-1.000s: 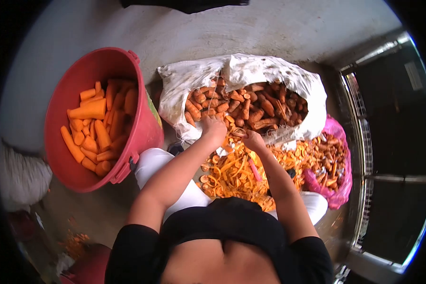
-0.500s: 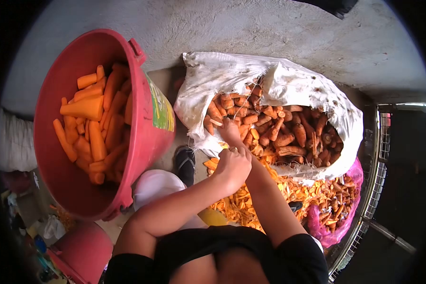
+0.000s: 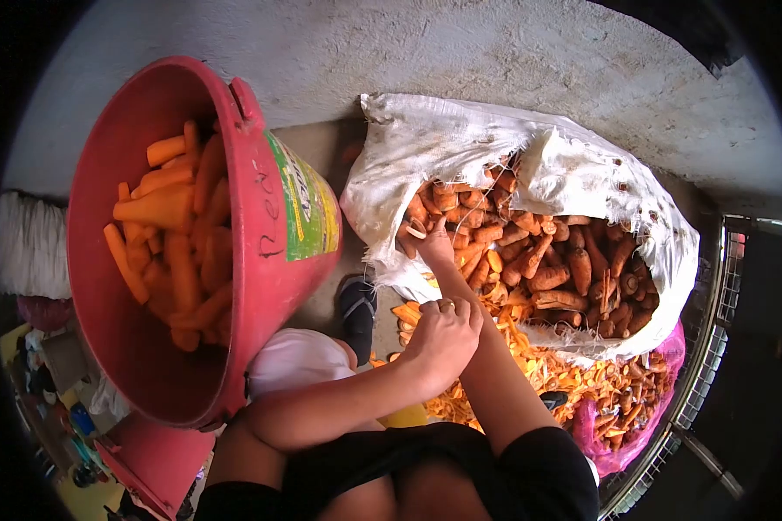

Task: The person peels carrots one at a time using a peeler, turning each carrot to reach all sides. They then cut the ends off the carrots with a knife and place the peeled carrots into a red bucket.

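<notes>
My right hand (image 3: 436, 247) reaches to the left end of the white sack's opening, its fingers closed at a carrot (image 3: 406, 240) with a pale cut piece beside the fingertips. Part of that carrot is hidden by the hand. Unpeeled carrots (image 3: 547, 278) fill the torn white sack (image 3: 621, 187). My left hand (image 3: 447, 340), with a ring on one finger, is closed and lies across my right forearm. Whatever it holds is hidden, so I cannot tell what it is. Orange peelings (image 3: 530, 352) are heaped below the sack.
On the left stands a large red bucket (image 3: 269, 187) with peeled carrots (image 3: 169, 208) inside. A second red bucket (image 3: 161, 451) is at lower left. A pink mesh bag (image 3: 673, 352) of carrot scraps lies right of the peelings. The rough wall (image 3: 460, 52) runs behind the sack.
The view has shifted, so bucket and sack appear farther right. My left hand has drawn back toward my body, away from my right wrist. My right hand stays at the sack's left end.
</notes>
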Demonstrator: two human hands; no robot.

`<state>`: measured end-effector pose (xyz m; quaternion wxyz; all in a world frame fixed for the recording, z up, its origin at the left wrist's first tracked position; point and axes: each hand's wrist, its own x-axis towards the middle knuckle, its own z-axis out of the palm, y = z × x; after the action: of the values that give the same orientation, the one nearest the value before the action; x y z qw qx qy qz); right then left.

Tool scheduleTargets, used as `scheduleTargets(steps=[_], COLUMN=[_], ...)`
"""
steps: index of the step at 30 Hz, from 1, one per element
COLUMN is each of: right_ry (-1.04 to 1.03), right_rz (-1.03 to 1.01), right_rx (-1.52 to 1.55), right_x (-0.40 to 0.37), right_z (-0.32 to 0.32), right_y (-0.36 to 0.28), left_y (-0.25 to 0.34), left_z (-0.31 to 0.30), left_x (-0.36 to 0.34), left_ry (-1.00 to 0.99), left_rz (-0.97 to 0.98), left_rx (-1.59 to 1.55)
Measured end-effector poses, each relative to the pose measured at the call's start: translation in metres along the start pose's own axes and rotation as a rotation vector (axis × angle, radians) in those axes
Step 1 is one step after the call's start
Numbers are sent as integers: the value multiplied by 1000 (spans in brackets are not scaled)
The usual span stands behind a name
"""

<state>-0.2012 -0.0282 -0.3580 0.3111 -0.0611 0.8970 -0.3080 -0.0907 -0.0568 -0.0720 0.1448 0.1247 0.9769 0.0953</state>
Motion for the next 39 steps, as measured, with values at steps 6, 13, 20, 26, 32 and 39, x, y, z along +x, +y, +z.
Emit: scheduleTargets(steps=[6, 13, 20, 26, 32, 39], right_ry=[-24, -575, -332, -38, 480, 499], right_rz=[-116, 288, 6, -185, -407, 307], right_rx=[-8, 1255, 1647, 1340, 926, 32], right_x=[-19, -89, -223, -325, -371, -325], right_z=[-18, -50, -136, -214, -272, -161], right_y=[1, 83, 43, -61, -54, 202], left_y=[6, -22, -62, -4, 44, 47], left_z=[3, -8, -48, -37, -34, -49], left_x=[0, 2, 20, 5, -16, -18], left_ry=[-37, 72, 565, -224, -195, -157], left_rz=[27, -76, -336, -208, -177, -257], left_rx=[12, 4, -1472, -2228, -2460, -2393])
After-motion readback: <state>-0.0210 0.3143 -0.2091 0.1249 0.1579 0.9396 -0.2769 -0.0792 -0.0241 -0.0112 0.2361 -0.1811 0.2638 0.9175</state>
